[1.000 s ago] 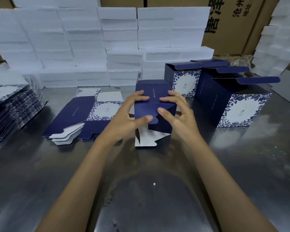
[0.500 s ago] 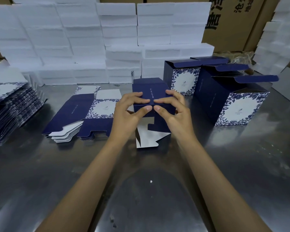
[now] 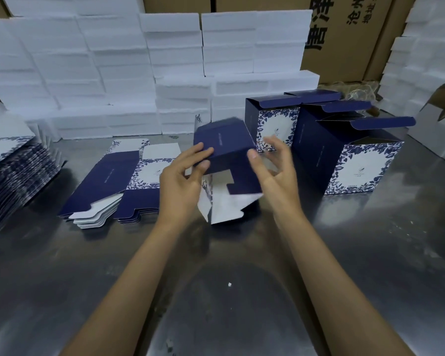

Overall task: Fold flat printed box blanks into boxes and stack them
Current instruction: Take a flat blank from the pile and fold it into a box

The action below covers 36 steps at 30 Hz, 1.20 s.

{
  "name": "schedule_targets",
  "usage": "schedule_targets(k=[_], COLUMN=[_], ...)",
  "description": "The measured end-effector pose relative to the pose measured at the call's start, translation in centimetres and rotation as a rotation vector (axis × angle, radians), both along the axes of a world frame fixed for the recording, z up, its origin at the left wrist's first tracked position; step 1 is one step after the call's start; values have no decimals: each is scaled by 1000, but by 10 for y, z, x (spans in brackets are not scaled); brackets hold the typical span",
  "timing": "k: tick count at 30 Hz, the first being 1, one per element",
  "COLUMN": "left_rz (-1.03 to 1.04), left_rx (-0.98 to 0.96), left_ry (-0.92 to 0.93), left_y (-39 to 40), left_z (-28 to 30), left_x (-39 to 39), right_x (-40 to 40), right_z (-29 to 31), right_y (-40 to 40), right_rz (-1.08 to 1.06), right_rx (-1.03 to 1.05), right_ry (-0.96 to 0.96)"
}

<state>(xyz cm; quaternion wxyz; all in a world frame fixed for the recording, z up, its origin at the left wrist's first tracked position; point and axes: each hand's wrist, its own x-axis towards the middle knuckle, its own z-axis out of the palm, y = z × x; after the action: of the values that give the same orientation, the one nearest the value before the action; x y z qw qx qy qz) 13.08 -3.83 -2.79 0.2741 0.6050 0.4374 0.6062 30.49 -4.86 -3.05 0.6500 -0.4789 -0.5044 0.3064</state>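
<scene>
A half-folded navy box (image 3: 225,147) with white inner flaps hanging toward me is tilted above the steel table (image 3: 242,291). My left hand (image 3: 183,183) pinches its near-left edge between thumb and fingers. My right hand (image 3: 275,170) is at its right side, thumb on the navy panel, fingers spread and blurred. A pile of flat navy and floral box blanks (image 3: 113,183) lies just left of my left hand. Three folded boxes with open top flaps stand to the right: one at the back (image 3: 275,124), one behind (image 3: 316,129), one nearest (image 3: 362,163).
A larger fanned stack of blanks (image 3: 13,176) lies at the far left edge. White foam blocks (image 3: 139,73) are piled along the back, brown cartons (image 3: 344,37) behind them, more foam (image 3: 427,60) at the right. A grey box (image 3: 437,134) sits far right.
The box has tipped and rotated, its white bottom flaps now swung out toward me. My hands moved apart from the middle fold; the right hand's fingers have opened and lifted off the top.
</scene>
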Motion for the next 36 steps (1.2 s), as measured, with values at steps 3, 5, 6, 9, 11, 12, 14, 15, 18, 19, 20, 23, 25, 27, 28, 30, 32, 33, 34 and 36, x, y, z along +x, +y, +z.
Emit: schedule_targets(k=[3,5,6,9,11,12,14,15,18,19,20,23,25,27,28,30,32,33,34,36], left_rz=[125,174,171,63,-69,-158,-359,-449,-532,-452,-315,314,549,540,454,199,6,-45,-71,-84], left_rx=[-95,-180,-233,-404,-591,-719,-965,-1042,-1091,-1060,-1001,-642,-384,-98,4,71,23,3,-7,-15], left_ry=[-171,-288,-322,-372,-413,-415,-371,-291,105,245,393,854,849,661,588,519,495,484,464,397], left_y=[2,1,0,-3,-6,-8,-15,-18,-20,-19,-18,-14,-15,-14,-13,-11,-10,-10,-10,-7], left_z=[0,-2,-3,-8,-8,-7,-6,-5,1,5,9,17,18,20,20,20,16,15,13,12], left_x=[0,6,9,23,30,32,34,34,26,21,14,-6,-9,-7,-7,-5,-4,-3,-3,-4], right_x=[9,7,3,-4,0,2,8,9,9,9,8,10,11,11,10,10,11,12,13,12], right_z=[-2,-3,-4,-1,4,7,11,12,10,9,8,9,11,12,11,11,10,10,11,12], right_y=[7,9,8,5,3,1,-1,-3,-4,-4,-4,-4,-4,-5,-6,-5,-4,-4,-5,-5], right_rz=[-69,37,111,221,210,196,184,196,261,284,300,308,313,311,307,309,324,328,323,311], right_rx=[-172,-342,-375,-284,-200,-172,-151,-148,-154,-164,-175,-188,-197,-194,-192,-191,-189,-182,-170,-135], right_ry=[155,173,175,151,124,102,41,15,-42,-57,-68,-58,-53,-50,-49,-35,-13,-28,-73,-191])
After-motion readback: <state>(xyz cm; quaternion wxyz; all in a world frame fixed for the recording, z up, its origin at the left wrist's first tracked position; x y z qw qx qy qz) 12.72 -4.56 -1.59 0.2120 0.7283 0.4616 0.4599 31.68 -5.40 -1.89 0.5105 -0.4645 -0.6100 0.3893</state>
